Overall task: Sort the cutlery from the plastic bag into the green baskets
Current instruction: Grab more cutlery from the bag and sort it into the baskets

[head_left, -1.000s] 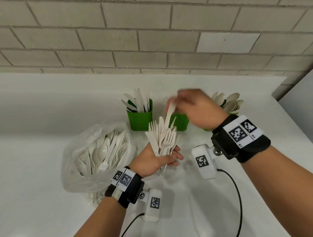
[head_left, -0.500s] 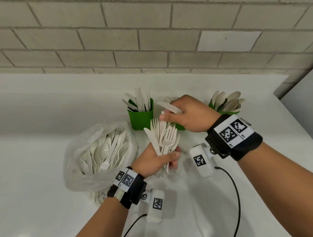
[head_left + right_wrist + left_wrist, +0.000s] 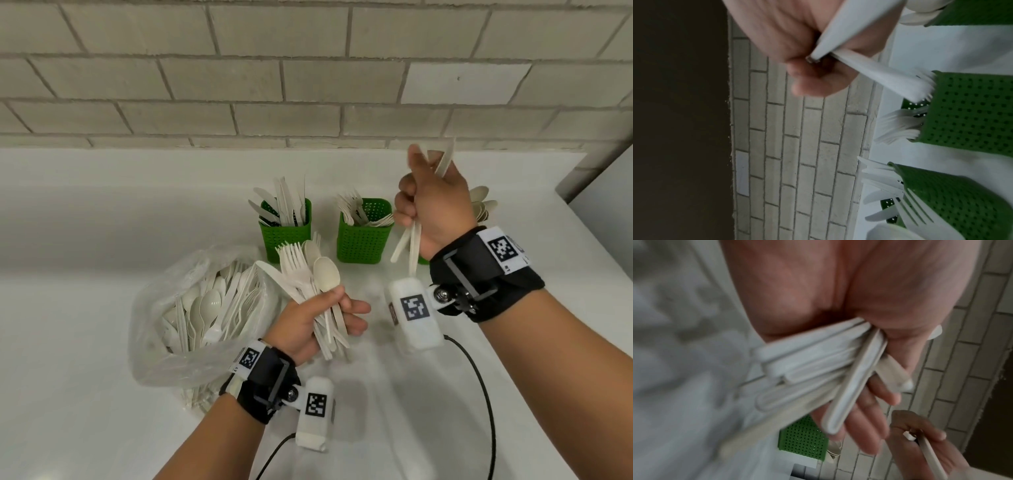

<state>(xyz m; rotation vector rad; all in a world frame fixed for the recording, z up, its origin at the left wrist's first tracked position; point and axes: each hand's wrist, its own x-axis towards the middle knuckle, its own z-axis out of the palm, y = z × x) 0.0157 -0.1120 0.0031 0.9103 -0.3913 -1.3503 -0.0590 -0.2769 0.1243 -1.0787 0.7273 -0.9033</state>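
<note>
Two cutlery pieces (image 3: 411, 240) lifted clear of fork basket (image 3: 363, 236) since earlier frame, gripped in raised right hand (image 3: 432, 205). Mixed cutlery bundle (image 3: 310, 274) clutched in left hand (image 3: 308, 322), beside plastic bag (image 3: 191, 308).

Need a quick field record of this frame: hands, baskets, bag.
left hand: grips mixed bundle of cream plastic forks, spoons and a knife
right hand: raised, grips a few cream plastic knives
left green perforated basket: knives, upright
middle green perforated basket: forks
right green basket: mostly hidden behind right hand; spoons show
clear plastic bag: on white counter, holds unsorted cutlery
</note>
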